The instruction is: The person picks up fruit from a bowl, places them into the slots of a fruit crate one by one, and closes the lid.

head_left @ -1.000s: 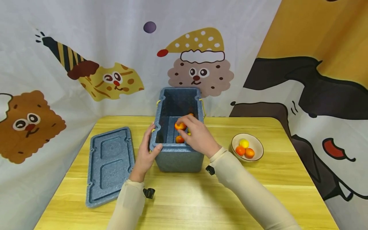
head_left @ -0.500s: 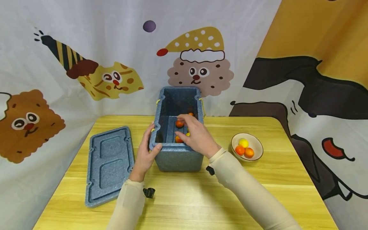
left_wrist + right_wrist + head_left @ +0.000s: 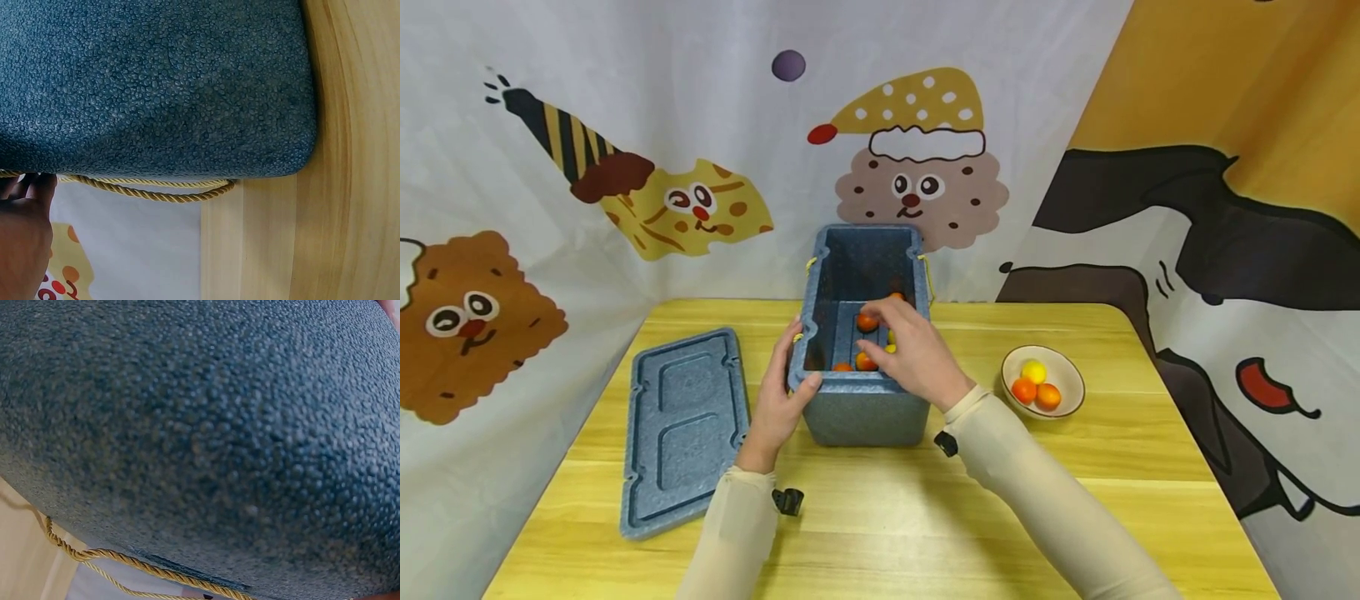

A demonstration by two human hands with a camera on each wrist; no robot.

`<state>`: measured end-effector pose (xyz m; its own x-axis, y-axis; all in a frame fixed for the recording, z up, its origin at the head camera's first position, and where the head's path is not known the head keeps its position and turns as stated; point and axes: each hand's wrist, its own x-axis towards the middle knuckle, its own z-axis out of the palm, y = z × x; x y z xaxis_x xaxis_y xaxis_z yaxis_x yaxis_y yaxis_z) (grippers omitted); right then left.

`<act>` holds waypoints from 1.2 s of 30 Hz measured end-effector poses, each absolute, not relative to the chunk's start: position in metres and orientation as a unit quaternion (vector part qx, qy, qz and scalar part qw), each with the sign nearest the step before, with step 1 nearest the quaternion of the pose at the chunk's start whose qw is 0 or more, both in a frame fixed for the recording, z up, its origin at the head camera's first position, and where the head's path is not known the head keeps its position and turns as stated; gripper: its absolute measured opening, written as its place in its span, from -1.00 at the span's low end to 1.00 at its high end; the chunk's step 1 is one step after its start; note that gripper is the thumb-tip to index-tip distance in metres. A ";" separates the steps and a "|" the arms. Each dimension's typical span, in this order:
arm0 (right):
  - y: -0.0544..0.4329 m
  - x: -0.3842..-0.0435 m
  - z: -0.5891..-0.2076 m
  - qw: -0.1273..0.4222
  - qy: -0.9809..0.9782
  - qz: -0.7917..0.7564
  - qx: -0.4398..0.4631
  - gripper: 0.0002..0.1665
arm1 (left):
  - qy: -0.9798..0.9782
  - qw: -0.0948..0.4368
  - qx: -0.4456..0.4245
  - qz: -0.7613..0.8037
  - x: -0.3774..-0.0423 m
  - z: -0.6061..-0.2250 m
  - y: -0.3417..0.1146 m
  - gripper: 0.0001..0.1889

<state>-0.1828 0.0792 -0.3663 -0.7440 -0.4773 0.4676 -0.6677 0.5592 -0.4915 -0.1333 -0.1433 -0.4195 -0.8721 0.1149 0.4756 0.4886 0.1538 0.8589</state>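
Pale, softly creased fabric (image 3: pixel 715 50) hangs behind everything, printed with cartoon biscuits, a spotted cheese slice and broad mustard and black patches. Before it stands a desk (image 3: pixel 865 533) of yellowish wood grain, its far corners rounded off.

Midway along the far edge sits a deep, oblong foam box (image 3: pixel 865 421), blue-grey and open at the top, its rim notched. Up close the wall is pebbled with tiny raised beads, and twisted golden rope (image 3: pixel 162 195) runs along its side. Near the desk's left edge, a shallow matching lid (image 3: pixel 685 433) lies flat, slightly askew, with two rounded rectangles moulded into it.

The left hand (image 3: pixel 777 412) grips the box's near left corner, thumb on the rim and fingers along the outside wall. The right hand (image 3: pixel 921 354) reaches over the right rim, thumb and fingers spread apart in a curve. Just beyond its fingertips is a glossy, round reddish-orange fruit (image 3: pixel 867 322) inside the box; whether they touch it is hard to tell. More orange rounds (image 3: pixel 866 362) and some yellow ones (image 3: pixel 891 337) lie in the box, partly hidden by hand and rim.

Toward the desk's right edge, a round cream bowl (image 3: pixel 1067 372) with a thin dark lip holds one smooth yellow ball (image 3: pixel 1033 371) and two orange balls (image 3: pixel 1047 397), all touching.

Both arms wear smooth beige sleeves (image 3: pixel 730 533).
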 end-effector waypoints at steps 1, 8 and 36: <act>0.079 -0.183 -0.366 0.143 -0.871 0.335 0.329 -0.52 | -0.743 0.152 -0.203 -0.619 -0.133 -0.420 -0.143 -0.31; 0.079 -0.183 -0.367 0.143 -0.871 0.331 0.333 -0.59 | -0.740 0.149 -0.202 -0.624 -0.132 -0.419 -0.143 -0.31; 0.186 -0.175 -0.367 0.190 -0.855 0.436 0.208 -0.69 | -0.743 0.142 -0.198 -0.623 -0.132 -0.418 -0.143 -0.30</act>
<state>-0.1751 0.1863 -0.3667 -0.8411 -0.1901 0.5064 -0.5216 0.5328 -0.6664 -0.1319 -0.1433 -0.4180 -0.8819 0.1172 0.4567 0.4701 0.1453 0.8706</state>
